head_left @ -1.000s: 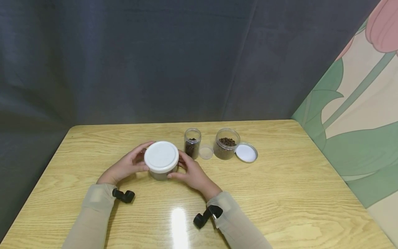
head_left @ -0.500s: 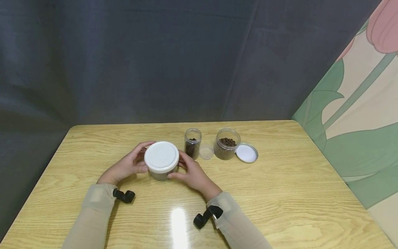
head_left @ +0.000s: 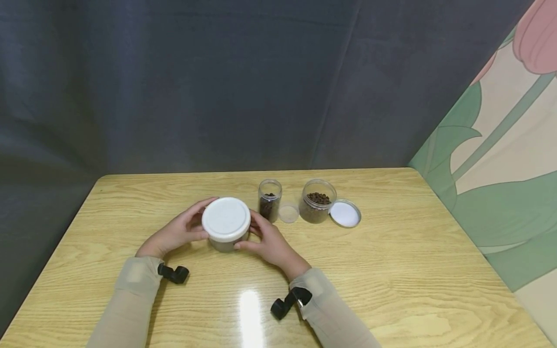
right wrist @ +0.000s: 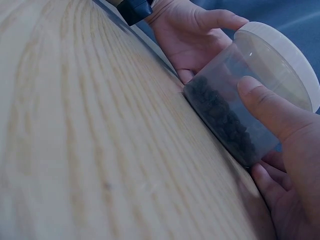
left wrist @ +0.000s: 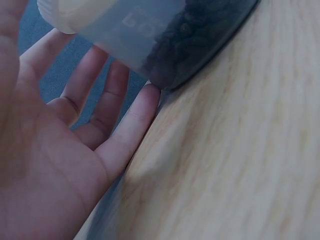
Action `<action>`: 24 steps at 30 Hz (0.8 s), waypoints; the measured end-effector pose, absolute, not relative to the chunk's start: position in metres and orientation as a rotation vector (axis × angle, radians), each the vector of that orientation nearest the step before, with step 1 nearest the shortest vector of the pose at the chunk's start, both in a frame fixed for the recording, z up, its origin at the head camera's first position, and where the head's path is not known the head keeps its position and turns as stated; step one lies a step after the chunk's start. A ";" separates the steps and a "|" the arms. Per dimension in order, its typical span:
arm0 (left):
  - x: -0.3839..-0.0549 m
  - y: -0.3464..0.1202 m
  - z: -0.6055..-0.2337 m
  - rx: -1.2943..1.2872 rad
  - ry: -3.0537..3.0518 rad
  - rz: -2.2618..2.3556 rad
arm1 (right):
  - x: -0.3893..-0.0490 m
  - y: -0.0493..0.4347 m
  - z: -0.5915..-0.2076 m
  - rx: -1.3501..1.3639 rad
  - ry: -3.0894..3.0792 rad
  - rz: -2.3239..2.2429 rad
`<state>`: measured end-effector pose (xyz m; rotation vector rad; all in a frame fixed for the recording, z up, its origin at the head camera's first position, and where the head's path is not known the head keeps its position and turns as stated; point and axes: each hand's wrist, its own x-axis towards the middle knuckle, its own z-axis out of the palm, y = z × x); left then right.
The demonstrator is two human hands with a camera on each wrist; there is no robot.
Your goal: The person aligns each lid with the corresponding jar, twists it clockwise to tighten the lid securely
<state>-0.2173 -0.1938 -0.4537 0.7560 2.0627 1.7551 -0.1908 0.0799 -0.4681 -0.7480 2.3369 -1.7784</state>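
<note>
A clear jar (right wrist: 220,75) with a white lid (head_left: 226,219) stands upright on the wooden table. Dark bean-like pieces (right wrist: 220,114) fill its lower part. My left hand (head_left: 178,231) holds the jar from the left, its thumb by the lid's edge and its fingers round the far side. In the left wrist view, the little finger (left wrist: 135,122) touches the jar near its base. From the right, my right hand (head_left: 271,241) grips the jar's body, the thumb (right wrist: 270,107) on the near wall. Some right fingers are hidden behind the jar.
Just right of the held jar stands a narrow open jar (head_left: 270,205) of dark pieces, a small clear disc (head_left: 288,213) beside it. Further right are a wide open jar (head_left: 316,210) of brown pieces and a white-lined lid (head_left: 345,213). A dark curtain (head_left: 243,87) hangs behind the table.
My left thumb shifts slightly at the lid's edge. The jar and my right hand stay in place.
</note>
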 end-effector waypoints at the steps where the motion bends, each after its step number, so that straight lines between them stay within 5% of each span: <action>1: -0.217 -0.194 -0.454 0.755 2.056 1.752 | -0.191 0.080 -0.468 -0.749 2.335 -1.781; 24: -0.218 -0.194 -0.454 0.768 2.065 1.782 | -0.191 0.080 -0.469 -0.755 2.347 -1.776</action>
